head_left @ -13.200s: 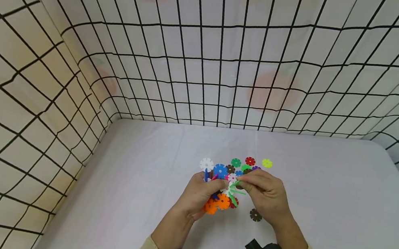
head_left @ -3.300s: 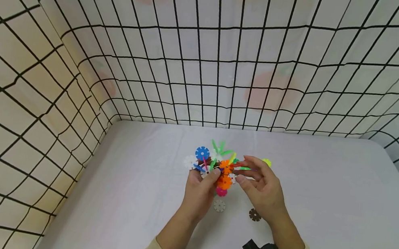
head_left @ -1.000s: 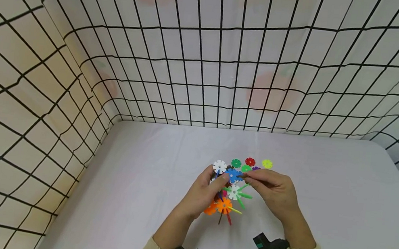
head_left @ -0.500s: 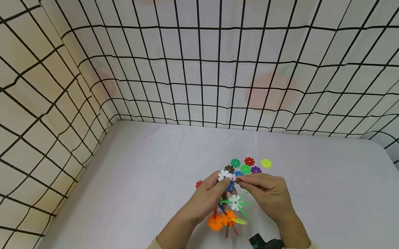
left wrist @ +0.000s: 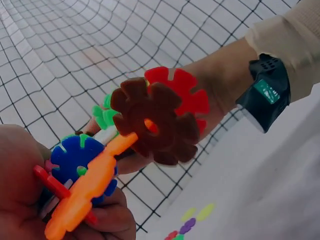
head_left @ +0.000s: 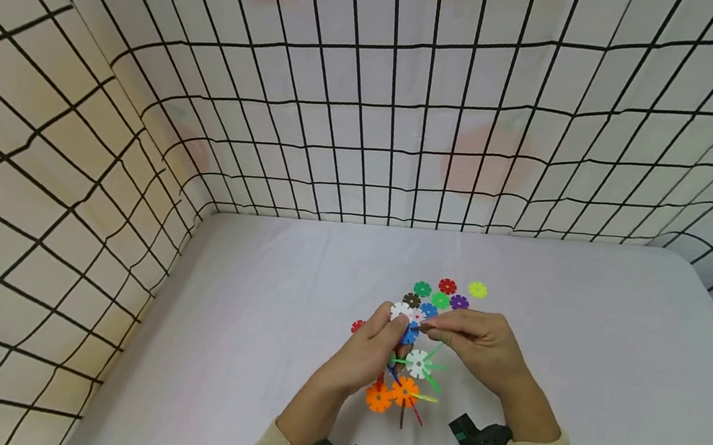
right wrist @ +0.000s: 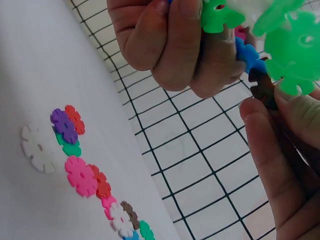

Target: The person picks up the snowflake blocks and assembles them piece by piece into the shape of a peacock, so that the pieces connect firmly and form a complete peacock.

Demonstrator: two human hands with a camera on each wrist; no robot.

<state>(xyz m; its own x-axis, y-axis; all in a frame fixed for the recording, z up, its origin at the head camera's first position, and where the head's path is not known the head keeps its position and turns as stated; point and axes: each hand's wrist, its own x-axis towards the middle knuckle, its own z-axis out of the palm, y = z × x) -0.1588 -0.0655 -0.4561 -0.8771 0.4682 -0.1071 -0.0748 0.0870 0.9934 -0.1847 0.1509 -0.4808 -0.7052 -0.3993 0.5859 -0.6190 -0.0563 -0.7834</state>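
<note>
My left hand (head_left: 369, 351) grips a cluster of joined notched plastic discs. Its thumb lies by a white disc (head_left: 400, 312) and a blue disc (head_left: 409, 332). Lower down hang a white disc with green discs (head_left: 418, 364) slotted around it, and orange discs (head_left: 405, 391). The fingertips of my right hand (head_left: 481, 344) pinch a brown disc (right wrist: 261, 89), whose edge meets the blue disc (right wrist: 248, 54) in the right wrist view. Whether the two are slotted together is hard to tell. Another brown disc (left wrist: 150, 120) and a red disc (left wrist: 186, 92) stick out in the left wrist view.
Loose discs lie behind the hands: yellow (head_left: 478, 290), red (head_left: 447, 286), green (head_left: 423, 289), purple (head_left: 460, 302) and others. One red disc (head_left: 358, 326) is left of the left hand. Black wire mesh (head_left: 423, 113) encloses the back and sides of the white table (head_left: 244, 298).
Since 3.3 s ago my right hand has picked up the brown disc from the front of the table and brought it to the cluster. The cluster has turned and hangs lower.
</note>
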